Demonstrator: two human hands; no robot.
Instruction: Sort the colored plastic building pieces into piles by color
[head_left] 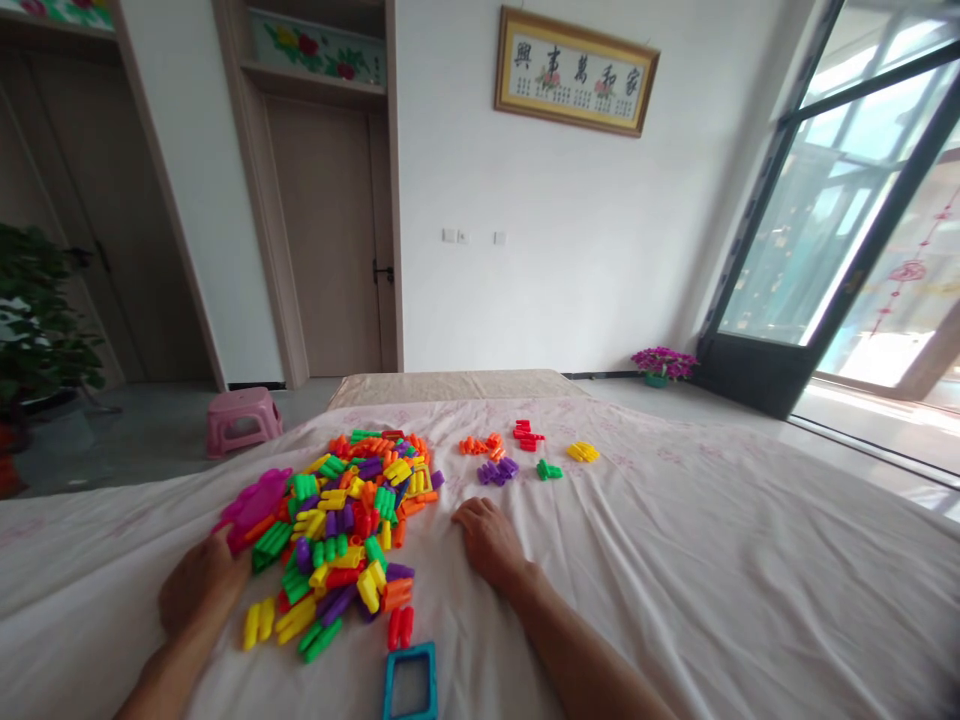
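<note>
Blue rectangular plastic frame [411,652] foremost; left hand [201,585] and right hand [489,540] are half curled — contents cannot be told; multicoloured tubular plastic pieces [341,520] are best lifted singly.

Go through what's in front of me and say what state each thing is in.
Block pile: heaped loosely, colours mixed.
Left hand: curled beside the magenta piece; grip unclear.
Right hand: fingers curled on the cloth; grip unclear.
Magenta piece: lying at the pile's left edge.
Small yellow group: apart from the pile.
Blue frame: flat, middle open.
Cloth: wrinkled.
Pink stool: upright.
Framed text: hung.
</note>
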